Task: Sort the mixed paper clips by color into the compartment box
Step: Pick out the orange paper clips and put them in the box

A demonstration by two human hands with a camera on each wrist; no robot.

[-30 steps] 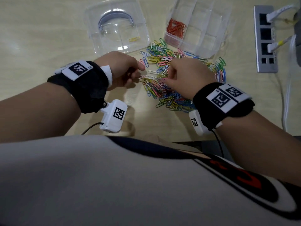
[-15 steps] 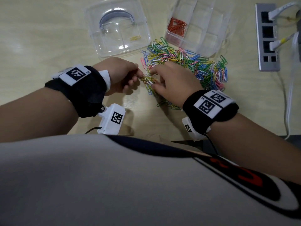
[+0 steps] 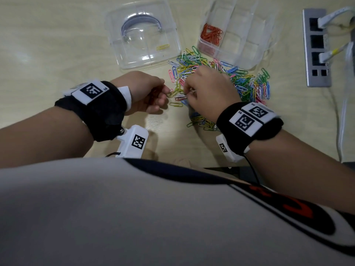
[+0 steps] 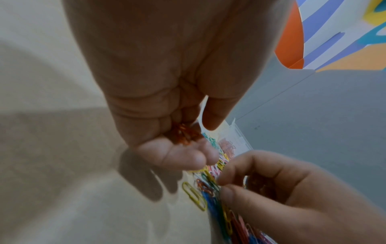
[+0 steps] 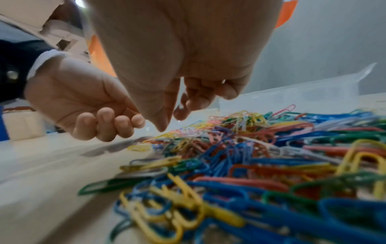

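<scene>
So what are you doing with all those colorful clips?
Sorting them by color. The left hand holds a little bunch of red clips in its curled fingers. The right hand is picking at the near edge of the mixed pile on the table. Only red clips sit in the compartment box so far.

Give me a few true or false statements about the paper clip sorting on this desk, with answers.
1. The compartment box holds orange clips in one compartment. True.
2. The left hand cups orange clips. True.
3. The clear lid is heaped with blue clips. False: only one yellow clip lies on it.
4. The right hand rests in the box. False: it reaches into the mixed pile on the desk.
</scene>
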